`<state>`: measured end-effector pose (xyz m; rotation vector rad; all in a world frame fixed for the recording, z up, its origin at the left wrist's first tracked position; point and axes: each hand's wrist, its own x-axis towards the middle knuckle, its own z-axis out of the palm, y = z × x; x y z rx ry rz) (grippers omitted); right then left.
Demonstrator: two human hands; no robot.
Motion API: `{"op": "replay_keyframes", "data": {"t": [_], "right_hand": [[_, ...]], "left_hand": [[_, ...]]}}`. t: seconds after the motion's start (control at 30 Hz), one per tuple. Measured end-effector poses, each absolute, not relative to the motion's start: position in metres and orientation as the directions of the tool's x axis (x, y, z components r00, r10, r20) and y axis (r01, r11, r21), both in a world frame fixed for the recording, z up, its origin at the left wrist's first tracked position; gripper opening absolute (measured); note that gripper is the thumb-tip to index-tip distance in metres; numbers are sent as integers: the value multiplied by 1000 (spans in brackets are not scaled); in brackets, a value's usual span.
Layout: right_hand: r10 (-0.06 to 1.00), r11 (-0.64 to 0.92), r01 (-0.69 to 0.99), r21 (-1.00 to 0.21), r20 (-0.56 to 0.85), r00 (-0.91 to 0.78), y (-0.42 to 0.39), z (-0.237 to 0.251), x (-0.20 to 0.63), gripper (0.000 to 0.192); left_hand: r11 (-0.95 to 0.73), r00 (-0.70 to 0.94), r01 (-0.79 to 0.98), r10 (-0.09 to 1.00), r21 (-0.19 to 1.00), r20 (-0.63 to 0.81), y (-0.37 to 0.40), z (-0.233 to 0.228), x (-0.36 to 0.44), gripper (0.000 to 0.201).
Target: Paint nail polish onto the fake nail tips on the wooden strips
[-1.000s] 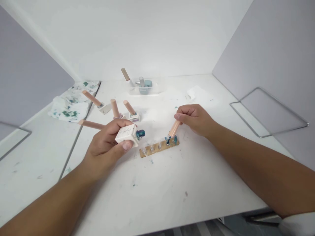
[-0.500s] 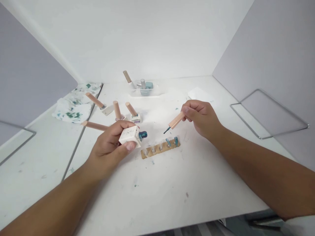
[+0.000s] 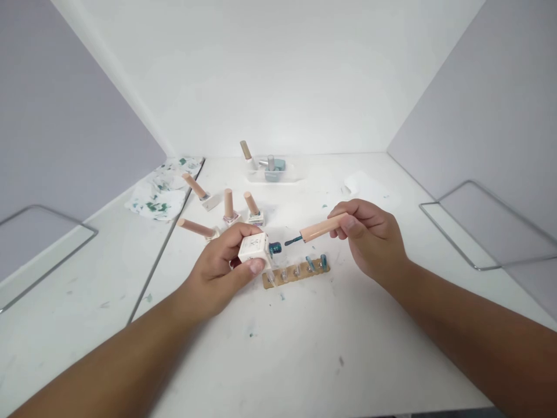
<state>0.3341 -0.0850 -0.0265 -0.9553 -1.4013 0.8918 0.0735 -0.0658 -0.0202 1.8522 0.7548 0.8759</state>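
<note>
My left hand point(image 3: 230, 261) is closed round a white nail polish bottle point(image 3: 255, 248), tilted on its side so that its teal-smeared neck points right. Between the fingers and thumb of my right hand point(image 3: 369, 235) is the peach-coloured handle of a nail polish brush point(image 3: 322, 227). The brush's teal tip is just right of the bottle's mouth, a small gap apart from it. Below both lies a brown strip point(image 3: 300, 277) bearing several nail tips; the two at its right end, such as the teal nail tip point(image 3: 323, 260), are coloured, while the others look clear.
Several peach-capped bottles stand or lie behind my left hand, among them an upright bottle point(image 3: 228, 204). Farther back is a clear tray point(image 3: 282, 179) with bottles. Stained tissue point(image 3: 156, 200) lies at left, white tissue point(image 3: 365, 184) at right. Wire frames point(image 3: 478, 267) flank the table.
The brush has swung from above the nail strip toward the bottle's mouth, now pointing left at it. The whole view has shifted slightly; both hands still hold the same things.
</note>
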Motion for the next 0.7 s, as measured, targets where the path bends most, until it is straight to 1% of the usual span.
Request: {"op": "replay_keyframes", "data": {"t": [0.3,0.43,0.53,0.6,0.7], "right_hand": [[884,467,93,-879,462,-77,-89,-28,330,13],[854,520,189,-833,505,-125,-93,-26,326,9],[816,578,295,-761,539,-209,-95,-23,324,6],[790,614,335,-715,561,-249,-95,-21,324,6],[795,607,362,-708,554,-249,-94,-16,323,7]], "left_hand": [[-357,582,94,777,929,240,-67,-21,76,19],[-358,590,89,771,929,240,-68,-20,77,18],[-365,599,105,766,925,234,-70,-20,79,18],[-366,603,118,765,923,227,-70,-20,80,19],[-337,590,109,779,935,212,-71,-20,81,21]]}}
